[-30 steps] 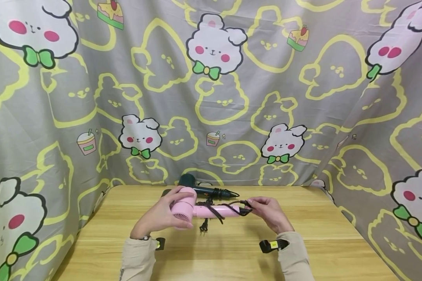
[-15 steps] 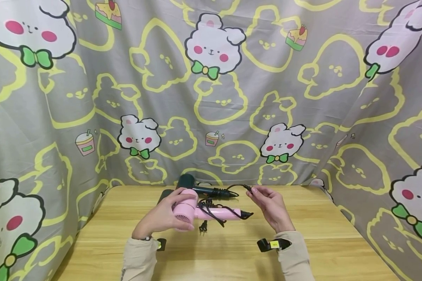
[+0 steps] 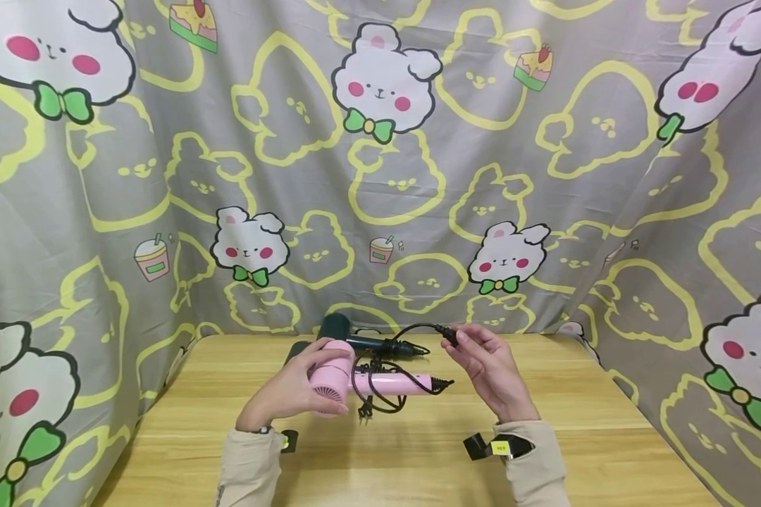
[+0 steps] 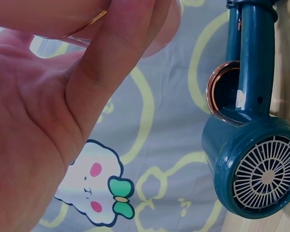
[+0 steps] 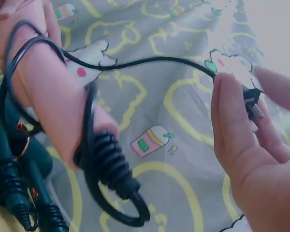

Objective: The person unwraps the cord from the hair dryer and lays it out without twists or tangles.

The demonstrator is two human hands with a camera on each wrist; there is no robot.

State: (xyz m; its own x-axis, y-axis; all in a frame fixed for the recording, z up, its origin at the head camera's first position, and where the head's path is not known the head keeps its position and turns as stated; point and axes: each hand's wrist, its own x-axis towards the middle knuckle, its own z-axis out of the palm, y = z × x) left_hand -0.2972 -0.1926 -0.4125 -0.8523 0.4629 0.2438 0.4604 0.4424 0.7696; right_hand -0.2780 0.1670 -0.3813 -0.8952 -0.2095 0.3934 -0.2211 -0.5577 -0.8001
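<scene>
Clock as seen by the wearer, 12 pointing away. Pink plastic hair dryer with cylindrical barrel (image 3: 333, 366): centre, apparently held above the tabletop, barrel at the 9 o'clock end, handle towards 3. Left hand (image 3: 284, 391) grips the barrel, thumb on the near side, fingers over the far side. Thin black cord (image 5: 154, 59) hangs in wide loops about the handle. Right hand (image 3: 491, 362), at 2 o'clock, pinches the black two-pin plug (image 5: 252, 99) between thumb and fingers, the pins showing.

Change over the last second: plug moved from beside the handle's tip to up and away; cord to it now bows free, loops wider. Left hand much as it was. Judgement: cord partly unwound, some turns remaining.

Outward: two dark-teal hair dryers (image 3: 335, 328) at 11 to 12; another black plug (image 3: 365, 410) near 7, owner unclear; pale wood tabletop (image 3: 609, 443); grey cartoon-print curtain (image 3: 317, 176) from 9 through 3.
</scene>
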